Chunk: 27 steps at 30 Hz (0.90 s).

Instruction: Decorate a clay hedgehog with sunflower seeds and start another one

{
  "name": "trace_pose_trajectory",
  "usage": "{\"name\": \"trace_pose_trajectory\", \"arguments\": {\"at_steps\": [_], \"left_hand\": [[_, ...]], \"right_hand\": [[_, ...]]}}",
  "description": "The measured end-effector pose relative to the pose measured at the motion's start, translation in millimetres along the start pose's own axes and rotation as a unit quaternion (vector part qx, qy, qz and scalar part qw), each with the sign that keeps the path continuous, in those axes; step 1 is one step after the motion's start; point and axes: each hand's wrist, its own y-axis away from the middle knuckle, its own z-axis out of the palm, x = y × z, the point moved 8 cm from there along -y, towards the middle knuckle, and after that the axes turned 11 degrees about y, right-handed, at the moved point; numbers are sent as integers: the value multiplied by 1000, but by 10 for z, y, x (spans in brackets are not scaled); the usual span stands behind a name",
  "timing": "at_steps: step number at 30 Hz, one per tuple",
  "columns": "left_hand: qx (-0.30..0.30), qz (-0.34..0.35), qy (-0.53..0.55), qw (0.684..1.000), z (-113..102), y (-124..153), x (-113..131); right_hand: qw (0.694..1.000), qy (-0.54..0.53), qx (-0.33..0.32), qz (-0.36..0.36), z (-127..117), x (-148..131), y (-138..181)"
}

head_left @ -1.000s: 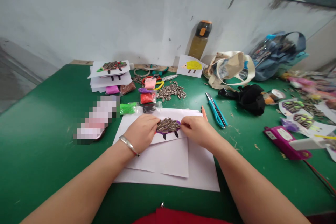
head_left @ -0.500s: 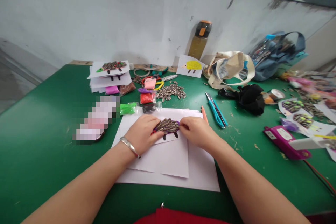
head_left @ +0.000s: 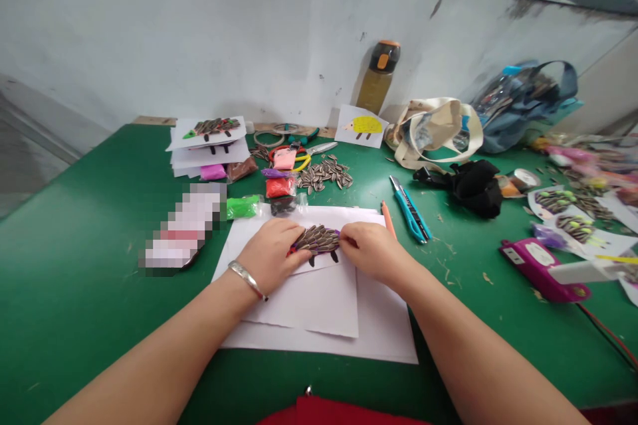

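A hedgehog picture point(head_left: 318, 240) lies on white paper in front of me. Overlapping striped sunflower seeds cover its body, purple shows at the edge, and two black legs stick out below. My left hand point(head_left: 272, 249) rests flat over its left end, thumb and fingers apart along the body, hiding the head. At the right end, the fingers of my right hand point(head_left: 371, 247) are pinched together against the purple edge; whatever they hold is hidden. Beneath both hands are white paper sheets point(head_left: 319, 309). Loose sunflower seeds point(head_left: 326, 174) lie heaped beyond the paper.
Clay packets, red point(head_left: 280, 186) and green point(head_left: 243, 206), sit behind the paper. A blue utility knife point(head_left: 411, 211) and orange pen point(head_left: 388, 218) lie to the right, scissors point(head_left: 321, 148) behind. A phone-like blurred object point(head_left: 187, 226) is left; a magenta device point(head_left: 543, 272) and black pouch point(head_left: 476, 189) are right.
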Motion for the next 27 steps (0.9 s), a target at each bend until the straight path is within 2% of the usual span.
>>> {"name": "trace_pose_trajectory", "arguments": {"at_steps": [11, 16, 22, 27], "left_hand": [[-2, -3, -2, 1000, 5, -9, -4], [-3, -3, -2, 1000, -9, -1, 1], [1, 7, -5, 1000, -14, 2, 4], [3, 7, -4, 1000, -16, 13, 3]], "right_hand": [[999, -50, -11, -4, 2, 69, -15], [996, -88, 0, 30, 35, 245, -84], [991, -116, 27, 53, 76, 311, -121], [993, -83, 38, 75, 11, 384, -269]]}}
